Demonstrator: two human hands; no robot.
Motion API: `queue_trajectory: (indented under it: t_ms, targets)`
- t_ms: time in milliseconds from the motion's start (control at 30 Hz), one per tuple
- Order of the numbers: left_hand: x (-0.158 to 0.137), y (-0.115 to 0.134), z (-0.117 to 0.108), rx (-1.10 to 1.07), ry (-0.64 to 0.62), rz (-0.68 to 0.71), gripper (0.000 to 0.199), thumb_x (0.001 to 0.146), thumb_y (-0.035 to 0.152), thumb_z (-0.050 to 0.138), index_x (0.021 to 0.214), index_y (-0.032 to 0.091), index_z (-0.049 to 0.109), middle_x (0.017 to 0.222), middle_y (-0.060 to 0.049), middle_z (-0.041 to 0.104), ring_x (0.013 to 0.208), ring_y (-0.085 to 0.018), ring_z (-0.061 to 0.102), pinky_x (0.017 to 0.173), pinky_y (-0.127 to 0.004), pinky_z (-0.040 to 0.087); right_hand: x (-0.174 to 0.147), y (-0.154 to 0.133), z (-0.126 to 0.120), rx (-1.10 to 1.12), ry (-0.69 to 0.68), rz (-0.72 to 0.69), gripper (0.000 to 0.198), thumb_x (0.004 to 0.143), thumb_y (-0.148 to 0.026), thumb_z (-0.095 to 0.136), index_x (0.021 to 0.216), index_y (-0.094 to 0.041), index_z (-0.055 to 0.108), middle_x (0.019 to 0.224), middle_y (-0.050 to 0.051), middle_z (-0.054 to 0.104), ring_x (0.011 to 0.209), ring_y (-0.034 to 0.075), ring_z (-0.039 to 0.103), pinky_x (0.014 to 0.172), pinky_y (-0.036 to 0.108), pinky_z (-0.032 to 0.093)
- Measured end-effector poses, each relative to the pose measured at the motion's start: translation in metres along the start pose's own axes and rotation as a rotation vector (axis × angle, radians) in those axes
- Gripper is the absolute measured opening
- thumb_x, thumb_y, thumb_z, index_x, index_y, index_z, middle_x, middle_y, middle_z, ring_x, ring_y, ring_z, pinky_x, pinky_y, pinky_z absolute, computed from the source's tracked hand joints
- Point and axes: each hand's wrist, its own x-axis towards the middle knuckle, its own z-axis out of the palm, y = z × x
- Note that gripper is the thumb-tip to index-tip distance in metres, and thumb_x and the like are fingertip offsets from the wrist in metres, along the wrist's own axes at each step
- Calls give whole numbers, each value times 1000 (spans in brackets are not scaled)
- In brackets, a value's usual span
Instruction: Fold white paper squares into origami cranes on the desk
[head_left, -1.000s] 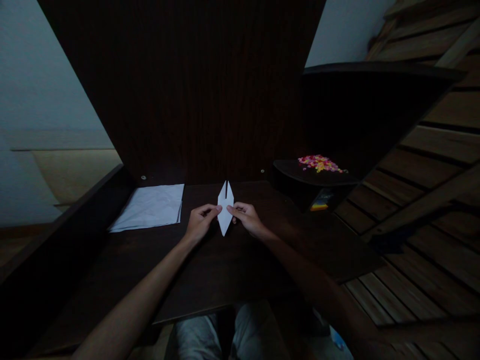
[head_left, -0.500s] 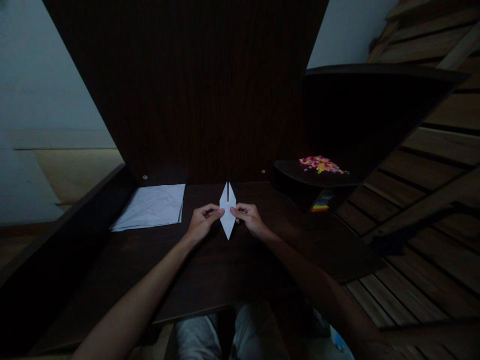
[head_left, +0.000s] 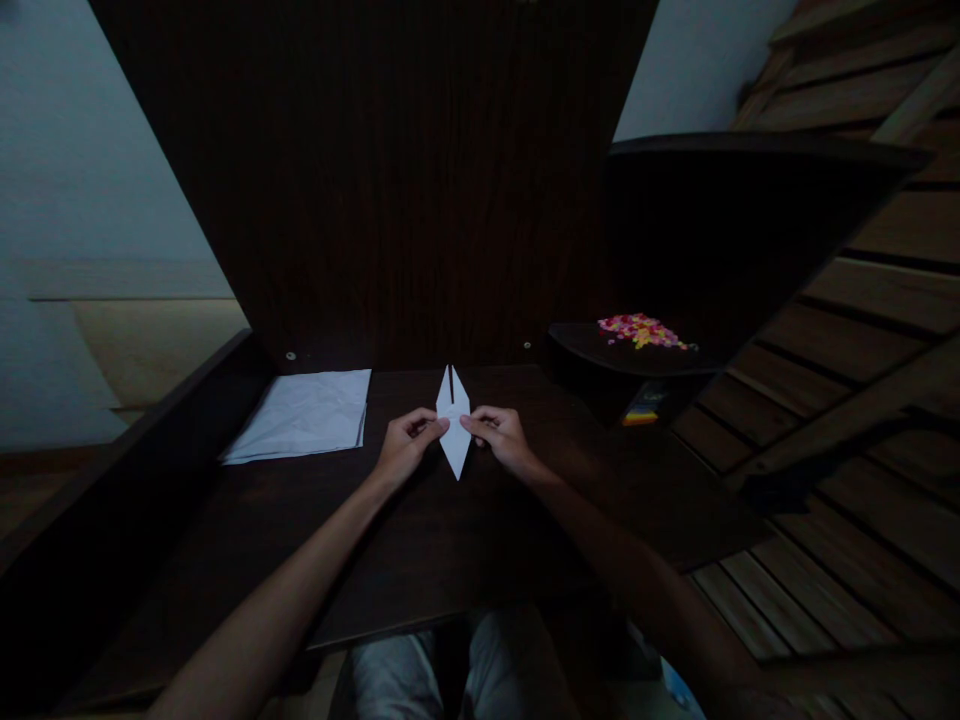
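Observation:
A white folded paper (head_left: 454,450), a long diamond with a slit down its far half, is held just over the dark desk. Its two narrow points face away from me and its single point faces me. My left hand (head_left: 409,440) pinches the left corner, thumb on top and fingers curled beneath. On the opposite corner, my right hand (head_left: 501,436) has the same pinch. The paper's underside and the fingertips below it are hidden.
White paper sheets (head_left: 307,412) lie on the desk (head_left: 420,560) to the left. A small corner shelf (head_left: 577,342) on the right bears a heap of pink, red and yellow bits (head_left: 645,330). A dark panel (head_left: 390,180) rises behind the desk.
The paper's far end has tilted slightly to the left, while its near point stays in about the same place. Both hands keep their pinch with hardly any movement.

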Motion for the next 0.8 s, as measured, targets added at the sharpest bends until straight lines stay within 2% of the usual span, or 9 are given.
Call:
queue_trajectory:
  t_ms: [133,267,400,633,800]
  targets:
    - [-2,1,2,-39,-95,-60,30,67,42,74,74,14,69,70,-1,68,65,-15,59,62,-25,44,-1,-2,-1,9,-34,11,32,66,-46,72,59,-16,63,47,-4,49,43,8,40,44,23,28]
    - [-4,4,3,-86,-133,-93,32,65,42,76,79,12,71,74,-4,71,67,-16,62,64,-26,45,-2,2,-1,31,-100,14,33,71,-45,69,58,-16,62,46,-4,49,44,8,42,47,23,29]
    - [-7,7,3,-162,-220,-151,34,64,39,77,84,12,72,77,-6,72,69,-18,63,67,-27,47,0,9,-1,117,-110,32,37,76,-47,65,56,-17,59,47,-3,50,44,9,43,45,23,30]
    - [-9,10,1,-302,-403,-307,34,63,32,77,89,11,73,78,-9,72,64,-16,62,60,-24,44,0,3,1,344,-67,132,39,58,-51,78,68,-18,61,57,-3,55,43,7,44,39,21,33]
    - [-11,11,0,-346,-465,-360,31,61,31,78,86,12,74,71,-7,70,59,-16,60,58,-24,43,-1,3,-2,391,-133,175,38,57,-45,81,75,-18,62,57,-5,53,43,6,44,39,19,33]
